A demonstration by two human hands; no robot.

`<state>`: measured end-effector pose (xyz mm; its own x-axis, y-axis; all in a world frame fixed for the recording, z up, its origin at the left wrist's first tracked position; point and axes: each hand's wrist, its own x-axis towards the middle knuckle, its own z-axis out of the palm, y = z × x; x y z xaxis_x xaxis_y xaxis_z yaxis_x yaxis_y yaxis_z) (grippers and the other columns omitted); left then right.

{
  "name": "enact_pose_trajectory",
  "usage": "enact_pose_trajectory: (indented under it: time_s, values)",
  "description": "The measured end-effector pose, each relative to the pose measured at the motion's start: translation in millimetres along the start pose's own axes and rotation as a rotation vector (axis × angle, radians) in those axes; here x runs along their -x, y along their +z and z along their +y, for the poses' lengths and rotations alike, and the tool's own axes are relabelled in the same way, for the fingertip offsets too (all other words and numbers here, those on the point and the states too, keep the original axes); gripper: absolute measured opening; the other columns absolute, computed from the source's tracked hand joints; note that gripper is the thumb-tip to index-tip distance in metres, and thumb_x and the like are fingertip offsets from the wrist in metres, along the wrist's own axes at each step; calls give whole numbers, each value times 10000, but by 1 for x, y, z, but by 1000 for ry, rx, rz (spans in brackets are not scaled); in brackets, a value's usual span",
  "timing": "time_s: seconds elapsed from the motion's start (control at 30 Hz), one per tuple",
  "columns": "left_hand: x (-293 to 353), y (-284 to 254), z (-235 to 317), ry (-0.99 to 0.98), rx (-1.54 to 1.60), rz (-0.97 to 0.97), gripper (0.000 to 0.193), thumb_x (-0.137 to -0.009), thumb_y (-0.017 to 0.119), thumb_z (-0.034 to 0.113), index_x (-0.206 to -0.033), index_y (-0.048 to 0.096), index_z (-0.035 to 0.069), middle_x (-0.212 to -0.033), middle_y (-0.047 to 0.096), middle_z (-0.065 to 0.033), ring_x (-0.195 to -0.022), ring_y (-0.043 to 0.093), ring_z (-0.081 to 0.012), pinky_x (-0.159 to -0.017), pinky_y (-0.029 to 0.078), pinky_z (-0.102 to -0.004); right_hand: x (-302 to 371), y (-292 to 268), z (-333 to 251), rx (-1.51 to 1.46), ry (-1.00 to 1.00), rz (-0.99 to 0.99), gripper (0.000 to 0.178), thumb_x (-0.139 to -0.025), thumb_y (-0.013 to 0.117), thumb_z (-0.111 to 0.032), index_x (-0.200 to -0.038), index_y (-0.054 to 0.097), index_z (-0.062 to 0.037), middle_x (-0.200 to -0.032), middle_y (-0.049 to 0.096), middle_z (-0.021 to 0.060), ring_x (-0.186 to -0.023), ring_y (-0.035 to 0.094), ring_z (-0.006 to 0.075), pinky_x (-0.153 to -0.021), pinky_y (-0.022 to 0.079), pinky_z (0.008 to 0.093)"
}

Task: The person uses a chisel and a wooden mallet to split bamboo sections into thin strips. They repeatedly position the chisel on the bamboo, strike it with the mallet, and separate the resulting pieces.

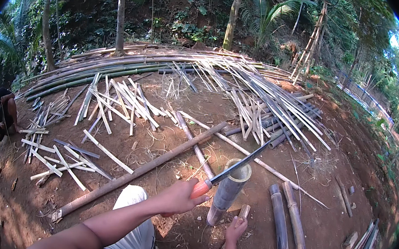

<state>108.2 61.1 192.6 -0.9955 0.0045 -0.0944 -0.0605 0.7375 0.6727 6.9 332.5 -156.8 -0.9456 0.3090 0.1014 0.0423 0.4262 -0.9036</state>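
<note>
My left hand [179, 198] is closed round the orange handle of a machete [241, 167]. Its long dark blade slants up to the right across the rim of an upright bamboo section [224, 202]; I cannot tell whether the edge touches it. This grey-brown section stands on the soil with its hollow mouth upward. Low beside it, my right hand [236, 229] grips a wooden stick [244, 211], whose upper end shows above the fingers and whose lower part runs toward the bottom edge. Two cut bamboo sections [279, 223] lie to the right.
A long brown pole [141, 172] crosses the ground ahead, over another bamboo pole [193, 141]. Split bamboo strips [124, 99] lie in heaps at left and far right. Long green poles [107, 73] line the back. Another person [3, 118] is at far left.
</note>
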Motion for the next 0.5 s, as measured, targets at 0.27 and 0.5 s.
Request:
enact_pose_trajectory:
  time_s: [0.27,0.5]
  values:
    - [20,3,-14,6,43,24,560,-957,639,499,-1063,564,-45,-875,674,-301,-841,682,-470,-765,520,-527,145,-27,92,821,667,-493,1095,-710,827,-567,-1514,273,-72,-1458,411,215,-1348,448,391,-1125,385,525]
    - [17,13,-12,14,20,48,514,-951,664,473,-1035,566,-25,-829,670,-285,-799,685,-454,-714,517,-503,152,5,173,785,866,-432,1110,-622,913,-469,-1473,306,-95,-1436,448,136,-1322,489,351,-1085,447,494]
